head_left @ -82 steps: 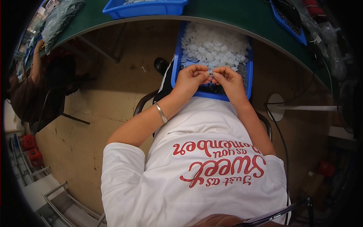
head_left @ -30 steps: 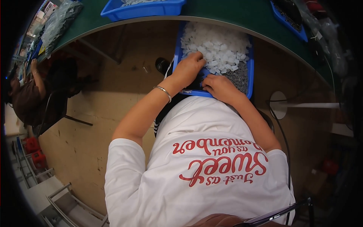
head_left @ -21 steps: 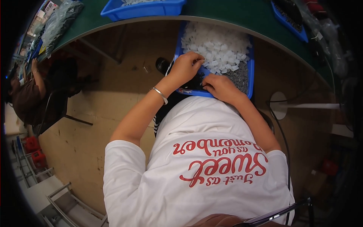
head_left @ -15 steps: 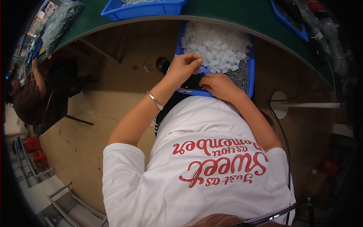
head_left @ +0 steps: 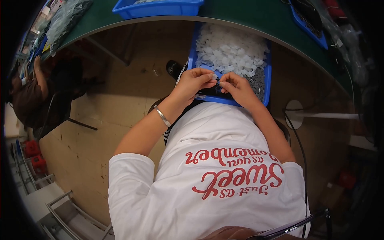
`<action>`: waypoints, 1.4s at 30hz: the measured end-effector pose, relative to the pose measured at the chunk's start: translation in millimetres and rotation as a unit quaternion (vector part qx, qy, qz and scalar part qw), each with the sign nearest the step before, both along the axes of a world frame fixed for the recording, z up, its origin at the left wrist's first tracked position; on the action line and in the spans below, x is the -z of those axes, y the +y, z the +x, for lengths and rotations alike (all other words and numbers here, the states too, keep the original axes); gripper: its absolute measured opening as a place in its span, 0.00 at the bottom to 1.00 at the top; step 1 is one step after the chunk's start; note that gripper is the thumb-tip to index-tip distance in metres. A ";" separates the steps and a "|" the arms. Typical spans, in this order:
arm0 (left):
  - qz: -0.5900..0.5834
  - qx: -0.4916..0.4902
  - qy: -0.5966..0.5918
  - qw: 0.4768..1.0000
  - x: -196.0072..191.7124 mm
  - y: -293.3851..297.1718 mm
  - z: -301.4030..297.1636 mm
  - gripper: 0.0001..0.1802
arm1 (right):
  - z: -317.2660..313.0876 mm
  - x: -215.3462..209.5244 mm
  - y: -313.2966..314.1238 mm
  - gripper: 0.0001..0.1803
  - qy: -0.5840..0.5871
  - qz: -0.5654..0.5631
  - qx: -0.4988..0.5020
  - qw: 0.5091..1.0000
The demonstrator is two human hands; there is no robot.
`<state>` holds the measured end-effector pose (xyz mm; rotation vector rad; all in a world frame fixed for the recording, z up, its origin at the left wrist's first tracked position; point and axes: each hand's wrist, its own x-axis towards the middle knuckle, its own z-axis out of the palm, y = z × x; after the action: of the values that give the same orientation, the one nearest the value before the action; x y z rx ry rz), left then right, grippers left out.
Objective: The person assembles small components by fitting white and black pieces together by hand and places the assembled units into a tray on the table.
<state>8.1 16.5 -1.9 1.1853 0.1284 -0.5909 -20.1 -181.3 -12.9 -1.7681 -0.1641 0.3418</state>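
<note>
Your left hand [head_left: 195, 83] and right hand [head_left: 237, 87] met fingertip to fingertip over the near edge of the blue tray [head_left: 267, 82], pinching a small white piece [head_left: 216, 79] between them. The tray's far part held a heap of white pieces [head_left: 232, 50], with dark bits [head_left: 257, 82] at its right.

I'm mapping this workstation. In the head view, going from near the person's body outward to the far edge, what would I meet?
White printed shirt → left hand and right hand, fingertips together over the tray's near end → blue tray with small dark parts, then a heap of white pieces → green table → second blue bin.
</note>
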 end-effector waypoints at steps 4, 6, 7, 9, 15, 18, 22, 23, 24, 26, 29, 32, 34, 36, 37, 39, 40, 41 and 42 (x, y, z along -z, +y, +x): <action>-0.042 -0.002 0.042 0.998 -1.4 -4.1 -2.2 0.10 | -0.6 -8.9 -0.6 0.06 0.047 0.141 0.052 0.988; -0.058 0.001 0.057 0.997 -2.0 -5.8 -3.9 0.10 | -1.3 -11.5 1.2 0.06 0.046 0.143 0.054 0.987; -0.071 0.002 0.061 0.996 -2.0 -6.5 -4.8 0.10 | -1.6 -12.0 2.0 0.06 0.044 0.145 0.056 0.987; -0.083 0.002 0.064 0.994 -1.4 -7.5 -5.1 0.10 | -1.9 -9.9 2.5 0.06 0.039 0.144 0.062 0.987; -0.113 0.008 0.080 0.990 5.1 -8.8 -5.3 0.10 | -2.6 -6.3 4.1 0.05 0.026 0.131 0.076 0.988; -0.132 0.007 0.084 0.988 7.8 -9.4 -5.1 0.10 | -4.4 -3.7 6.8 0.04 -0.007 0.118 0.086 0.989; -0.122 -0.001 0.079 0.989 4.6 -9.0 -4.8 0.09 | -6.7 -3.9 7.2 0.04 -0.052 0.082 0.099 0.990; -0.116 -0.004 0.075 0.990 3.5 -8.9 -4.9 0.09 | -6.4 -3.5 7.5 0.04 -0.053 0.082 0.099 0.990; -0.115 -0.004 0.075 0.990 2.9 -9.3 -5.1 0.09 | -6.1 -2.2 7.7 0.04 -0.098 0.051 0.109 0.988; -0.100 -0.012 0.075 0.992 2.2 -10.7 -5.5 0.09 | -6.9 -4.0 8.9 0.05 -0.144 0.019 0.119 0.982; -0.103 -0.004 0.059 0.993 7.1 -14.6 -8.8 0.09 | -10.8 -13.8 13.8 0.05 -0.198 -0.094 0.115 0.969; -0.102 -0.012 0.066 0.992 1.5 -17.5 -13.2 0.09 | -11.3 -15.6 15.1 0.04 -0.256 -0.154 0.111 0.948; -0.103 -0.014 0.067 0.992 5.0 -17.5 -12.5 0.09 | -11.4 -18.0 14.6 0.03 -0.269 -0.166 0.097 0.944; -0.105 -0.016 0.067 0.992 6.9 -17.5 -11.2 0.09 | -11.6 -21.2 15.0 0.03 -0.278 -0.163 0.099 0.942; -0.104 -0.018 0.067 0.992 7.3 -17.2 -10.4 0.09 | -11.6 -22.1 15.0 0.03 -0.286 -0.161 0.102 0.939; -0.103 -0.019 0.068 0.992 7.4 -17.4 -10.2 0.09 | -11.1 -22.6 14.6 0.04 -0.288 -0.163 0.106 0.938; -0.106 -0.018 0.067 0.992 7.2 -17.8 -10.7 0.09 | -10.9 -22.8 14.5 0.04 -0.290 -0.165 0.110 0.936; -0.110 -0.016 0.065 0.992 7.0 -18.0 -10.9 0.09 | -10.8 -23.4 14.4 0.04 -0.290 -0.165 0.110 0.936; -0.110 -0.016 0.065 0.992 7.3 -18.0 -10.8 0.09 | -10.6 -24.2 14.2 0.04 -0.275 -0.155 0.113 0.942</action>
<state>-2.8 -1.4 -9.2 0.9303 0.1885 -0.6369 -30.6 -167.2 11.3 -2.1387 -0.3144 -0.3201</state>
